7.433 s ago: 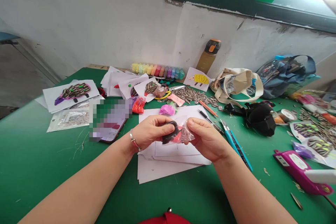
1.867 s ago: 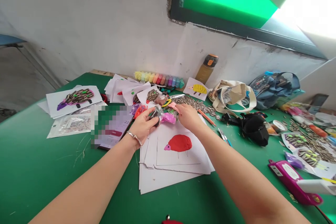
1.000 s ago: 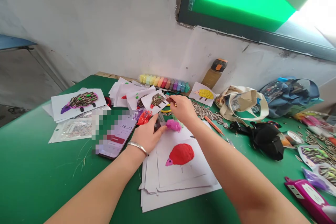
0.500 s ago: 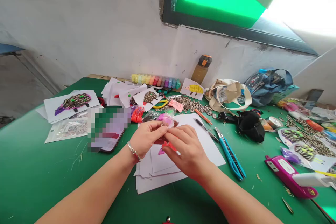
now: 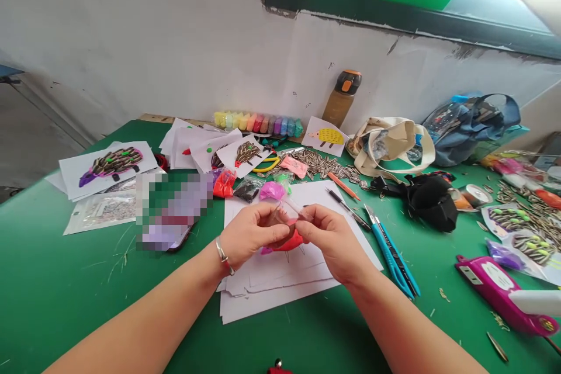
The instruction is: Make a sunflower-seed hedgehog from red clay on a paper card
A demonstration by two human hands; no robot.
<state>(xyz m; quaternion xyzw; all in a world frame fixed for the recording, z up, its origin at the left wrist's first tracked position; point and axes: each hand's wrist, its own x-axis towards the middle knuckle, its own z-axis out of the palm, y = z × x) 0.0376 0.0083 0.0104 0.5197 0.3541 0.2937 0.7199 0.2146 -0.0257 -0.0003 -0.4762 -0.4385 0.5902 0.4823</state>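
Over a stack of white paper [image 5: 280, 298], my left hand [image 5: 249, 234] and my right hand [image 5: 335, 242] are closed on opposite edges of a small clear plastic bag [image 5: 287, 212]. What the bag contains is partly hidden by my fingers. Below it, a red clay shape [image 5: 291, 241] with thin drawn legs lies on the top sheet, a bit of pink-purple to its left. Just beyond my hands are a magenta clay packet [image 5: 272, 191], a black packet [image 5: 248, 189] and a red packet [image 5: 225, 182].
Scissors and a blue cutter [image 5: 392, 257], a pen [image 5: 348, 208] and an orange pencil [image 5: 344, 186] lie to the right. Sunflower seeds [image 5: 324, 163] are heaped behind. A magenta glue gun [image 5: 499, 292] sits far right, a phone [image 5: 175, 216] left. A bottle [image 5: 342, 99] stands by the wall.
My right hand has moved right, away from the left, so the clear bag now shows between them. More of the red clay shape is uncovered. The camera view has shifted slightly.
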